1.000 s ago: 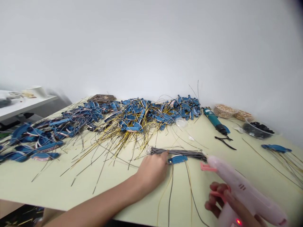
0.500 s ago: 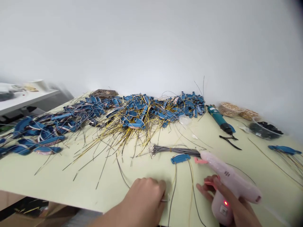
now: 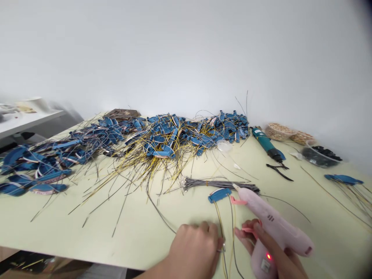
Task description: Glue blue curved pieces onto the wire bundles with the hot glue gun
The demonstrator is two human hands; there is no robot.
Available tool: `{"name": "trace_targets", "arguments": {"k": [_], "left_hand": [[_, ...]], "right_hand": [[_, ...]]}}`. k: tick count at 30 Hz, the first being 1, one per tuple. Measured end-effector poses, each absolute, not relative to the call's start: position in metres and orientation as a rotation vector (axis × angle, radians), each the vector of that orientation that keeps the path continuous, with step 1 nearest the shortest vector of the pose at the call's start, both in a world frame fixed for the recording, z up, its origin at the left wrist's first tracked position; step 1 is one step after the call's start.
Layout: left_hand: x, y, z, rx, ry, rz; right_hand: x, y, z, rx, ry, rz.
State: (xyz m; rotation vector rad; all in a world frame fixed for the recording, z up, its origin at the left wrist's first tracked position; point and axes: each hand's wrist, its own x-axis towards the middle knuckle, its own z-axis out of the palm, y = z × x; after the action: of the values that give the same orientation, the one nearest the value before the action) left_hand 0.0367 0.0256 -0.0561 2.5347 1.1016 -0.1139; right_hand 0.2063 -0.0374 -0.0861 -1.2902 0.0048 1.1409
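Note:
My right hand (image 3: 270, 246) is wrapped around the handle of a pale pink glue gun (image 3: 276, 217), whose red light glows. Fingers lie at its pink trigger. The nozzle points up and left, by the right end of a small curved blue plastic piece (image 3: 219, 195). Yellow and dark wires (image 3: 219, 217) run from that piece toward me. My left hand (image 3: 194, 248) is closed, knuckles up, on a grey wire (image 3: 161, 217) that trails off to the upper left. A small shiny tip (image 3: 222, 248) pokes out at its right side, near the blue piece's wires.
Behind lies a tangled heap of blue pieces with wires (image 3: 162, 139). A tied bundle of grey wires (image 3: 215, 183) is nearer. At right are a teal power tool (image 3: 266, 144), black pliers (image 3: 280, 170), several plastic tubs (image 3: 321, 156) and another blue piece (image 3: 344, 179).
My left hand has moved right with the grey wire, its tip now by the blue piece's wires. The view has shifted slightly; the glue gun's nozzle is nearer the blue piece, which has tilted.

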Motion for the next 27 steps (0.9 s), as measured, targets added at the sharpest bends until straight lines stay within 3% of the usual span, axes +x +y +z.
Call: {"name": "trace_targets", "arguments": {"k": [11,27], "left_hand": [[0.02,0.047,-0.04,2.505,1.084,-0.02],[0.041,0.078,-0.044,2.503,1.288,-0.029]], "right_hand": [[0.235,-0.045,-0.089,-1.563,-0.309,1.07],[0.208,-0.022,-0.052,-1.484,-0.454,0.812]]}}
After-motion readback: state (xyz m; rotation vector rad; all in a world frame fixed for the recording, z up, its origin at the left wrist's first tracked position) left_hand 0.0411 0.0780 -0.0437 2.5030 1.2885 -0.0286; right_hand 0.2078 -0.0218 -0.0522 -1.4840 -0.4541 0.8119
